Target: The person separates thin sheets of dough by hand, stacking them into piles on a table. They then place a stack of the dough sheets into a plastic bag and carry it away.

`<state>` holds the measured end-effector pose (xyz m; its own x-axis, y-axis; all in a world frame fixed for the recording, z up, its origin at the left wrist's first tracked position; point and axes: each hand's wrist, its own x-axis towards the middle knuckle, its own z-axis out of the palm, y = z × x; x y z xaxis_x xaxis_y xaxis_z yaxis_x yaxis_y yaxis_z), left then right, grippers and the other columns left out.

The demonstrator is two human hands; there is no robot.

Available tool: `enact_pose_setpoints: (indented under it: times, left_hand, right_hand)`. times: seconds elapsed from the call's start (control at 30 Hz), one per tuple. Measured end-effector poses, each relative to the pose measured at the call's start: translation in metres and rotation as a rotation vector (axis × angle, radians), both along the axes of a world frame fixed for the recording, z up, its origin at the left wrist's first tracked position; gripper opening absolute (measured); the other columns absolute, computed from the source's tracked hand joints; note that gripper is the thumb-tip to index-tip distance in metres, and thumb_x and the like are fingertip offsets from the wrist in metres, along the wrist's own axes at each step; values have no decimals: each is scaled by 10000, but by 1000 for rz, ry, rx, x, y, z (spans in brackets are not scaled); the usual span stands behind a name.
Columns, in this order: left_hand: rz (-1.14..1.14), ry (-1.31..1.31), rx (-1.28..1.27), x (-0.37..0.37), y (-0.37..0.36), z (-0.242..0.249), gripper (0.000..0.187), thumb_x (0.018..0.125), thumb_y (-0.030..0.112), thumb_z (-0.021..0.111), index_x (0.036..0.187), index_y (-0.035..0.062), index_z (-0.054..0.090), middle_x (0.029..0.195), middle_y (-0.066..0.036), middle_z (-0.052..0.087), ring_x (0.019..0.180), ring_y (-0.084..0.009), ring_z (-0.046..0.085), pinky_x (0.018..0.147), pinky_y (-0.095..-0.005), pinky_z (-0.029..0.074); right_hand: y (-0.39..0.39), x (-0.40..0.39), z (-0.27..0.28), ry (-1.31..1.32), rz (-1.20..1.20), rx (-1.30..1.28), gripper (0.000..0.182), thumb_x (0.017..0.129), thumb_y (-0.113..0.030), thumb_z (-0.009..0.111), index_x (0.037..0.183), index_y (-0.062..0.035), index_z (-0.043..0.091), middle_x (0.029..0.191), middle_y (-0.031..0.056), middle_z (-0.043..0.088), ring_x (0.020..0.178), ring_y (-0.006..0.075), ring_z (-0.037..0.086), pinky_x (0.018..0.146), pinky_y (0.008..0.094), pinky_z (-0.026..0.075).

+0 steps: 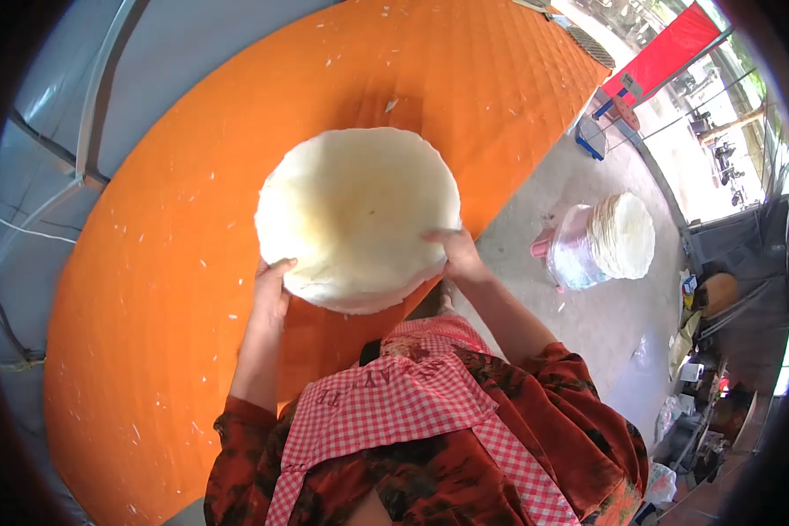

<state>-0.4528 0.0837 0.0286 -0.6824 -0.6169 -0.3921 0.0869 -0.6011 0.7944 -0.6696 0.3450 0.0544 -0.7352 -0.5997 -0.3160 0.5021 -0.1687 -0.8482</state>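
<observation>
A stack of thin, round, off-white sheets (359, 210) is held up over the orange surface, with uneven edges and a yellowish patch near its middle. My left hand (274, 285) grips its lower left edge, thumb on top and the other fingers hidden beneath. On the lower right edge, my right hand (458, 252) is closed the same way, its thumb lying over the top face. Small white flakes are scattered on the orange surface (167, 289).
To the right on the grey floor, another stack of round pale sheets (624, 237) rests on a plastic-wrapped support (574, 250). A blue-framed scale (591, 138) stands farther back. Shelves with clutter (701, 438) line the lower right. Metal poles (96, 96) are at the left.
</observation>
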Motion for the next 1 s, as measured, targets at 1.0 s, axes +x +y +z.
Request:
enact_pose_setpoints:
  times: [1.0]
  left_hand:
    - [501, -871, -499, -34, 277, -33, 99, 876, 96, 636, 867, -3, 630, 662, -45, 607, 556, -137, 557, 542, -274, 467]
  right_hand:
    - [172, -405, -129, -71, -108, 161, 523, 794, 120, 617, 1283, -2, 478, 1203, 145, 566, 1063, 284, 589, 881, 393, 537]
